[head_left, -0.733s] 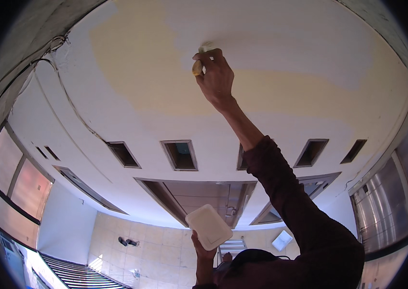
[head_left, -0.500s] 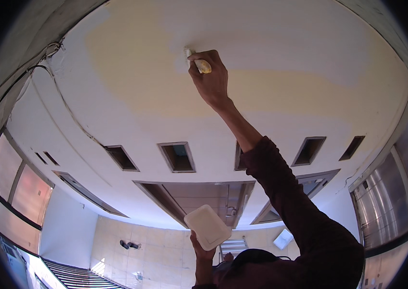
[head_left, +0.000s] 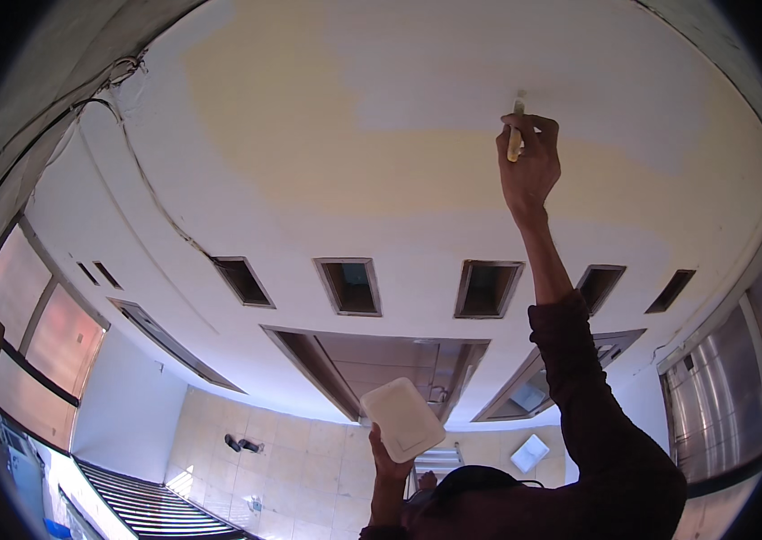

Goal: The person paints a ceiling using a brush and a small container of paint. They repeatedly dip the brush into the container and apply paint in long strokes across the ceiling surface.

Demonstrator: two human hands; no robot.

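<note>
High against the wall, my right hand (head_left: 534, 169) grips a paintbrush (head_left: 514, 144) by its yellowish handle. Its bristles touch a pale, whitish part of the wall (head_left: 453, 85), just above a band of pale yellow paint (head_left: 309, 175). Low in the view, my left hand (head_left: 388, 457) holds up a white, rounded rectangular plastic container (head_left: 403, 421). The side of the container facing up to me looks smooth and flat; any contents cannot be made out.
Several framed vent openings (head_left: 349, 288) run across the wall above a doorway (head_left: 381, 360). Loose cables (head_left: 133, 171) hang at the left. On the tiled floor (head_left: 300, 477) far below lie dark slippers (head_left: 243, 445) and a pale rectangular object (head_left: 529, 453). Railing bars (head_left: 147, 504) stand lower left.
My right hand has swept the paintbrush to the right along the wall, and the brush now stands more upright. My left hand still holds the container, in nearly the same place.
</note>
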